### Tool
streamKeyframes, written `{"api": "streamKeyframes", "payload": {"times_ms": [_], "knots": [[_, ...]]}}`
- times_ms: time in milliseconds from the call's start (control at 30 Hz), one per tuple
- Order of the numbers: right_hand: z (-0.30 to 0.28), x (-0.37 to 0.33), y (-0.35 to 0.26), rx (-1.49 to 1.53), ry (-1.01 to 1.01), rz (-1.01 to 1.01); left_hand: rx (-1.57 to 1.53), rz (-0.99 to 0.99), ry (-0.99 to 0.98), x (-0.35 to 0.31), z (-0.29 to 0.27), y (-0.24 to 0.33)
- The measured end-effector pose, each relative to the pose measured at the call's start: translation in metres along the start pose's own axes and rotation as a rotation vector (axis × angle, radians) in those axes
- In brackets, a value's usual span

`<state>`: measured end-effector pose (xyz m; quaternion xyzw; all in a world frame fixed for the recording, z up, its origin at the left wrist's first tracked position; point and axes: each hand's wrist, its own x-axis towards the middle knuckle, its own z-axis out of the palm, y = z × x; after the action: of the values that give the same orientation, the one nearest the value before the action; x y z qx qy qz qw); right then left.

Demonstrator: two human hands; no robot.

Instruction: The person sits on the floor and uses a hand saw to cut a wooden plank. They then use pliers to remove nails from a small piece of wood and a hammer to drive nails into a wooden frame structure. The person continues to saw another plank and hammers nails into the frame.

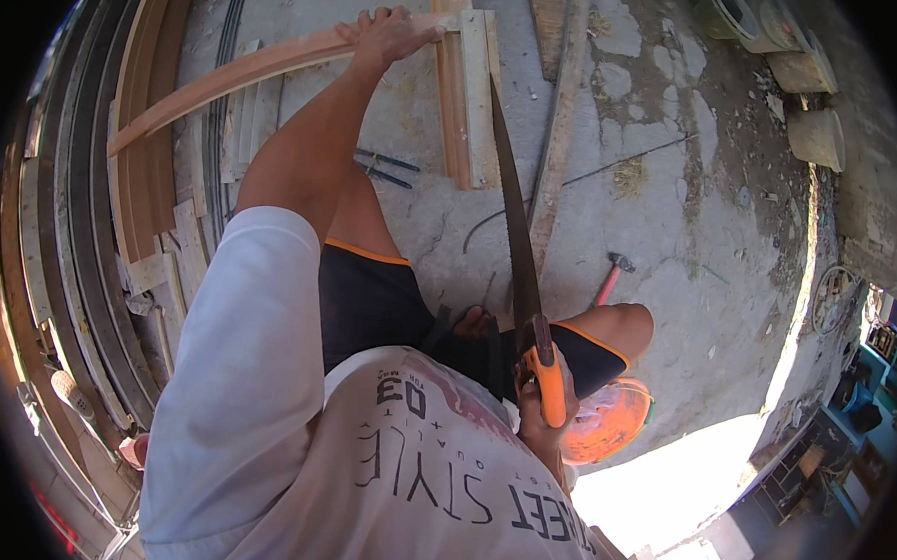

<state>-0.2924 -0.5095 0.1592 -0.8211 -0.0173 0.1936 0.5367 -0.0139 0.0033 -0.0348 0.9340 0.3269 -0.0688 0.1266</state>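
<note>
My right hand [543,424] is closed round the orange handle of a handsaw [518,212]. Its long dark blade points away from me, the far end beside the edge of a short pale wooden block [478,99]. I cannot tell whether the teeth are in the wood. At the top, my left hand [386,37] grips a long reddish wooden board [259,63], its fingers over the far edge. That board runs left from the block and crosses a reddish beam [455,130] lying against the block.
Long timbers [75,216] are stacked at the left. A hammer [613,273] lies by my right knee, near an orange tub [610,423]. Farther right stand several buckets [816,139]. A narrow plank [562,125] lies on the concrete right of the saw.
</note>
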Motion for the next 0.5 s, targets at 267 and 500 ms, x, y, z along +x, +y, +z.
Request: {"api": "streamKeyframes", "payload": {"times_ms": [267,500], "knots": [[0.076,0.148,0.01,0.132,0.009,-0.189,-0.023,0.019,0.013,-0.001,-0.001,0.011],[0.075,0.152,0.009,0.091,0.018,-0.208,0.007,0.004,-0.047,0.0,-0.011,0.015]]}}
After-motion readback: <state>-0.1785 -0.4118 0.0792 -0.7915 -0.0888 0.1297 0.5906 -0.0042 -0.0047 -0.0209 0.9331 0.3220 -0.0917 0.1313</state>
